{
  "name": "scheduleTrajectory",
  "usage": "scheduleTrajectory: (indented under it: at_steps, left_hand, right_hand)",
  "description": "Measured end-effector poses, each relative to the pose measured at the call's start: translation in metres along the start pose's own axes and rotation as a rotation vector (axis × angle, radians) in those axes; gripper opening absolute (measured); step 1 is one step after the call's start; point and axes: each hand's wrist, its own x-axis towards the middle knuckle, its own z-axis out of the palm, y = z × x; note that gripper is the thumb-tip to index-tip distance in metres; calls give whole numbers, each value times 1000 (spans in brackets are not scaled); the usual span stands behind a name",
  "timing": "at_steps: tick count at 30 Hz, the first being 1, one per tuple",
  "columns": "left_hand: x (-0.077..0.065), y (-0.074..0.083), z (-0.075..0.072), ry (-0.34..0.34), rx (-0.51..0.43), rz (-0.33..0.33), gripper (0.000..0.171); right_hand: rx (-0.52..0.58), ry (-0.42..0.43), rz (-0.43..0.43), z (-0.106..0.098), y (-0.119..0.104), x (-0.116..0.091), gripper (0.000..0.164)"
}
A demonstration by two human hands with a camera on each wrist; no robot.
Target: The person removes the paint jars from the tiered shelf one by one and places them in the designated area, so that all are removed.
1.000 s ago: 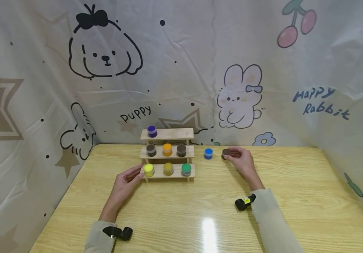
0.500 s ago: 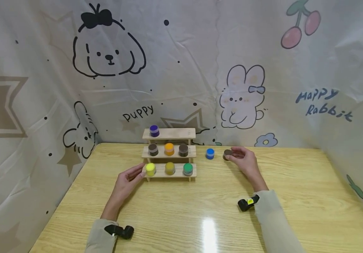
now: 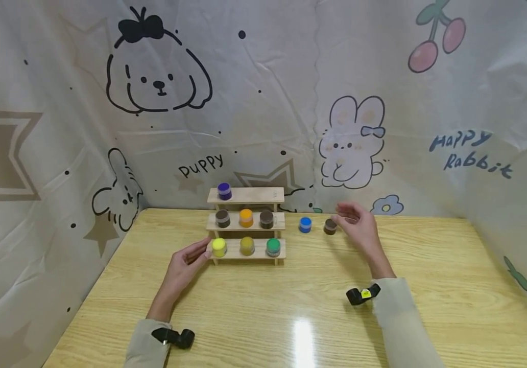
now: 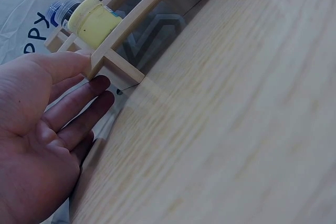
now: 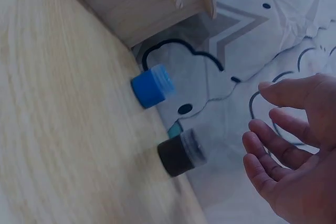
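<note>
A three-tier wooden display rack (image 3: 249, 195) stands at the back of the table, bearing several small paint jars. My left hand (image 3: 182, 271) holds the left end of its bottom shelf between thumb and fingers, beside a yellow paint jar (image 3: 219, 247). The left wrist view shows the thumb against the shelf end (image 4: 97, 64). To the rack's right, a blue paint jar (image 3: 305, 225) and a dark brown paint jar (image 3: 330, 226) stand upright on the table. My right hand (image 3: 360, 230) is just right of the dark jar; in the right wrist view its loosely bent fingers hold nothing, apart from the jar.
The bottom shelf also bears an ochre jar (image 3: 247, 246) and a green jar (image 3: 273, 247). On the middle shelf are two dark jars around an orange jar (image 3: 246, 218). A purple jar (image 3: 224, 191) sits at the top left. A printed cloth (image 3: 263, 102) hangs behind the table.
My right hand has let go of the dark brown paint jar and moved slightly up and right, leaving it beside the blue one. The left hand stays at the rack.
</note>
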Motion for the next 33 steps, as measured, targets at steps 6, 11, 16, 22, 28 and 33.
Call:
scheduleTrajectory:
  at_steps: [6,11,16,22,28,33]
  left_hand:
    - [-1,-1,-1,-3,-5,6,45]
    - [0,-2,-2,-6,1,19,46]
    - [1,-1,-1,2,6,13,46]
    - [-3,1,0,13,10,-13,46]
    - [-5,3,1,4,13,-22,48]
    - [-3,4,2,1,8,-21,47]
  right_hand:
    - [17,-31,-68,7,-20,-6,39]
    - [6,-74,-125,19,-31,-9,39]
    - [2,-93,-166,34,-39,-11,38]
    - [53,-121,-195,53,-54,-8,37]
    - [67,-167,-267,73,-79,2,37]
    - [41,-207,-319,86,-100,13,39]
